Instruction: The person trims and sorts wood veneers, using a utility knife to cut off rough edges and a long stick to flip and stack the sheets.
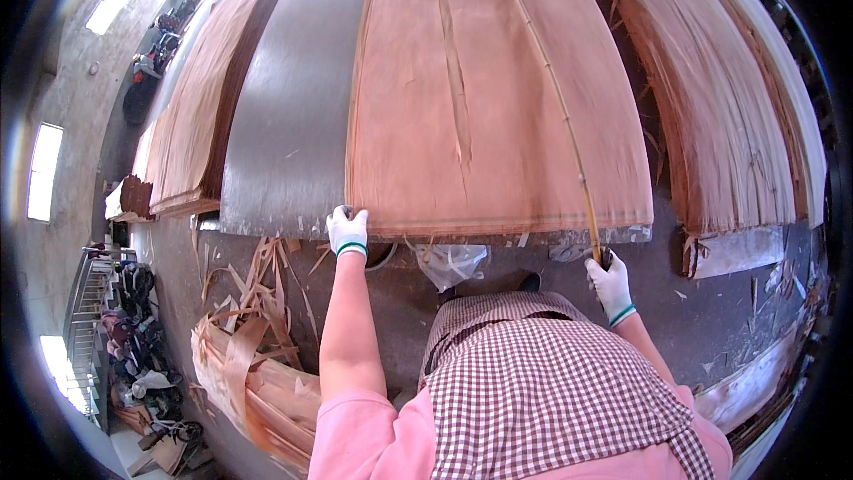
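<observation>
Head view, clock centered on the veneer, 12 pointing away from the person, 6 at the body.

Edges/room: the veneer (506, 107) runs off the top at 12; its near edge sits at 6, almost level with the front lip of the support. At 9, a gray smooth surface (289, 98) shows as a bare strip, then left stack (200, 107). At 3, a narrow dark gap, then right stack (715, 98). Standing room at 6 is tight on the left: scrap strips (267, 271) and a bundle (275, 391) lie at 7. Floor (720, 316) at 5 has small chips on it. Plastic bag (451, 262) hangs just below the lip at 6.

Veneer look: pink-orange, thin, lightly rippled, faint stain streaks. 1 long split comes down from 12 to past the middle. Near edge shows fine parallel lines. Bamboo cane (565, 116): 1 slim yellowish pole, jointed, lying lengthwise over the veneer, far end off the top near 12.

Hands, 2, both in white gloves with green cuffs. Left hand (347, 231) is at the veneer's near-left corner, 7 o'clock, fingers bunched together at the edge; can't tell if they pinch it. Right hand (609, 283), 5 o'clock, just off the near edge: fingers curled round the cane's near end.
</observation>
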Available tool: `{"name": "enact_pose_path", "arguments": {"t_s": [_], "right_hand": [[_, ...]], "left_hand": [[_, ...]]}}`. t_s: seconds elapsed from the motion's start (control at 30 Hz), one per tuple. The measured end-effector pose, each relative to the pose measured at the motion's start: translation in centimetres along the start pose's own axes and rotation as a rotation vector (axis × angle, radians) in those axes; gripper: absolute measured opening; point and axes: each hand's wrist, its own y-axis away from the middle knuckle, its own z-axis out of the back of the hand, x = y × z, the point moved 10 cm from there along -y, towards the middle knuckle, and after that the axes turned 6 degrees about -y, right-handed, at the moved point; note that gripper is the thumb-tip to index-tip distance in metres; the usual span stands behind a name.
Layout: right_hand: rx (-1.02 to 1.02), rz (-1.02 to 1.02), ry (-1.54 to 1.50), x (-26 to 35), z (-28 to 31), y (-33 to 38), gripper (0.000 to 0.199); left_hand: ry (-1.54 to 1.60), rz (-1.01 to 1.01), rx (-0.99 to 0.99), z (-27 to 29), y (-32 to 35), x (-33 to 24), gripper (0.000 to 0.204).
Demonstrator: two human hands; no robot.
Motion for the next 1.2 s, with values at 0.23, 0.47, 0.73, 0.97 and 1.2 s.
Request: {"name": "enact_pose_path", "arguments": {"t_s": [0.23,0.47,0.73,0.97,1.2], "right_hand": [[0.009,0.035,0.029,-0.2,0.1,-0.3,0.007],[0.014,0.026,0.031,-0.3,0.1,-0.4,0.007],[0.024,0.029,0.004,-0.3,0.4,-0.2,0.008],[0.124,-0.161,-0.107,-2.2,0.9,0.1,0.012],[0.055,0.227,-0.019,3.2,-2.0,1.1,0.017]], "left_hand": [[-0.094,0.057,0.240,-0.9,-0.2,0.2,0.023],[0.097,0.119,0.253,-2.7,-1.3,5.0,0.025],[0.582,0.166,0.137,0.6,-2.2,4.2,0.016],[1.425,0.256,0.694,3.4,1.2,-11.6,0.033],[1.096,-0.190,1.112,-0.4,13.6,-39.0,0.030]]}}
